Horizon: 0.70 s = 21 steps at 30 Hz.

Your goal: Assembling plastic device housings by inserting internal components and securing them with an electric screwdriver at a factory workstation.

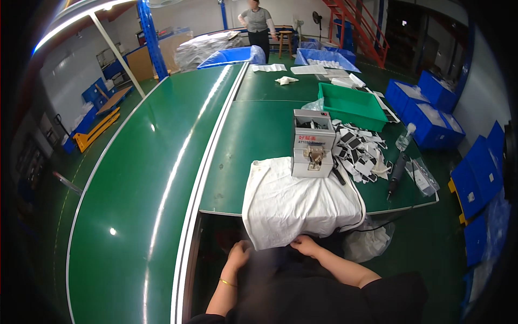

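Observation:
A white cloth (302, 197) lies over the near table edge and hangs down towards my lap. At its lower hem my right hand (306, 246) is closed, pinching the fabric. My left hand (239, 255) is low beside the cloth's left lower corner, fingers curled; what they hold, if anything, is hidden. On the far part of the cloth stands a small grey box-shaped machine (313, 143) with a metal fitting on its front. Right of it is a pile of small black and white flat pieces (359, 153). A dark electric screwdriver (397, 174) lies farther right.
A green bin (350, 106) sits behind the pile. A clear bottle (406, 136) and a plastic bag (423, 177) lie near the right edge. Left runs a long green worktop (135, 178). Blue crates (426, 116) stand at right; a person (258, 24) stands far back.

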{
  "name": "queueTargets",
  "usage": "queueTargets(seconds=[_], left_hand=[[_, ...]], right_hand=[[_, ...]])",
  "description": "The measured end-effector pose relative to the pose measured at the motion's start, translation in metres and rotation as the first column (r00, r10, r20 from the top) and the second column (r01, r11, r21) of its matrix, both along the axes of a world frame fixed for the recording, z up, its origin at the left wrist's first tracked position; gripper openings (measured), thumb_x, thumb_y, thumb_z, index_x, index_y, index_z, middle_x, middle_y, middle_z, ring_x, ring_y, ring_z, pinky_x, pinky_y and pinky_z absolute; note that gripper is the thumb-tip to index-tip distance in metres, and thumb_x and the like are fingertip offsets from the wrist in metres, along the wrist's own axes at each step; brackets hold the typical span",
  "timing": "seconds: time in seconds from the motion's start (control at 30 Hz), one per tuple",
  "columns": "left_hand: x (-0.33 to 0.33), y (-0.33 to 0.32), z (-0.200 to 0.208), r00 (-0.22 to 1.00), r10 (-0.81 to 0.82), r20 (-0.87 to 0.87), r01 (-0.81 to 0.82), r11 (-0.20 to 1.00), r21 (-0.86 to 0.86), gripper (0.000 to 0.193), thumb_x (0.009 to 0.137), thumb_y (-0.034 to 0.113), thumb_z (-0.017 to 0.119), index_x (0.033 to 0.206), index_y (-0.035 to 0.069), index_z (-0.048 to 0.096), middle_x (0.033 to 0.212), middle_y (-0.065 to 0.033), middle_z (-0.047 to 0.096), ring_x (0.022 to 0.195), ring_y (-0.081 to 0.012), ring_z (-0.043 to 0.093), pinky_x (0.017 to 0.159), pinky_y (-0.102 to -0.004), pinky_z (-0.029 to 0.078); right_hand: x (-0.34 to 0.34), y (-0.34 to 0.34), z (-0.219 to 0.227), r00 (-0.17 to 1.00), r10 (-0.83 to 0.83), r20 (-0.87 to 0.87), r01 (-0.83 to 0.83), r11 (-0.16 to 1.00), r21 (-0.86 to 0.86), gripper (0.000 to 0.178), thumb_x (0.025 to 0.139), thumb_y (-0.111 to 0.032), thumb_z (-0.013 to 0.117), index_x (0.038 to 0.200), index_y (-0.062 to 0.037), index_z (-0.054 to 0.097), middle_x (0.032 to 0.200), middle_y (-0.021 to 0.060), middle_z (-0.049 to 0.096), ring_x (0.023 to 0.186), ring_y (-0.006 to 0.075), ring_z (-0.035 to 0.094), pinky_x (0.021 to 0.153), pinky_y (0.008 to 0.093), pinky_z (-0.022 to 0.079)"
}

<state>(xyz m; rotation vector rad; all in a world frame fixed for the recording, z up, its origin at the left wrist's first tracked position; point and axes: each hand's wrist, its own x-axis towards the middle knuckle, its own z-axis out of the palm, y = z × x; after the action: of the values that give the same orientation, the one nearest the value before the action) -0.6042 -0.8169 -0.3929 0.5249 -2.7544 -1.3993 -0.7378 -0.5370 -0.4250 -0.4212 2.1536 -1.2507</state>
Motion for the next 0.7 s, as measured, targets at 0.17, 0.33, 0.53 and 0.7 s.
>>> queueTargets(seconds=[0.17,0.33,0.53,0.7], left_hand=[[0.003,0.022,0.093,0.97,-0.185,0.156,0.188,0.982,-0.003,0.03,0.083,0.025,0.067,0.102,0.001,0.069,0.102,-0.0183,0.068,0.099,-0.0317,0.065,0.088,-0.0384,0.049],[-0.027,0.037,0.101,0.826,-0.561,0.062,0.501,0.779,0.378,0.024,0.09,0.02,0.068,0.1,-0.001,0.069,0.092,-0.0036,0.071,0.085,-0.0114,0.063,0.079,-0.027,0.05],[-0.07,0.069,0.103,0.774,-0.623,0.113,0.427,0.645,0.633,0.043,0.094,0.03,0.065,0.125,0.0,0.06,0.114,-0.0085,0.066,0.106,-0.0155,0.062,0.094,-0.0292,0.048],[-0.077,0.061,0.061,0.977,-0.21,-0.032,0.213,0.969,0.129,0.089,0.088,0.043,0.066,0.148,-0.006,0.021,0.154,-0.025,0.025,0.142,-0.0361,0.026,0.115,-0.044,0.024]], right_hand=[[-0.021,0.028,0.012,0.931,-0.039,0.363,0.036,0.999,0.015,0.031,0.09,-0.025,0.067,0.113,-0.0037,0.067,0.099,0.0077,0.071,0.087,0.0147,0.066,0.075,0.0272,0.051],[-0.069,0.046,0.016,0.948,-0.111,0.297,0.092,0.993,0.078,0.043,0.091,-0.032,0.066,0.122,-0.0028,0.06,0.111,0.009,0.068,0.089,0.0156,0.066,0.073,0.0286,0.052],[-0.117,0.081,-0.011,0.95,-0.311,-0.031,0.312,0.933,0.179,0.077,0.093,-0.05,0.055,0.152,-0.0093,0.027,0.158,0.0119,0.024,0.147,0.0258,0.018,0.118,0.0374,0.017],[-0.107,0.069,0.007,0.938,-0.312,-0.148,0.338,0.918,0.205,0.072,0.093,-0.043,0.058,0.151,-0.0103,0.03,0.156,0.0115,0.031,0.143,0.0243,0.03,0.113,0.0329,0.028]])
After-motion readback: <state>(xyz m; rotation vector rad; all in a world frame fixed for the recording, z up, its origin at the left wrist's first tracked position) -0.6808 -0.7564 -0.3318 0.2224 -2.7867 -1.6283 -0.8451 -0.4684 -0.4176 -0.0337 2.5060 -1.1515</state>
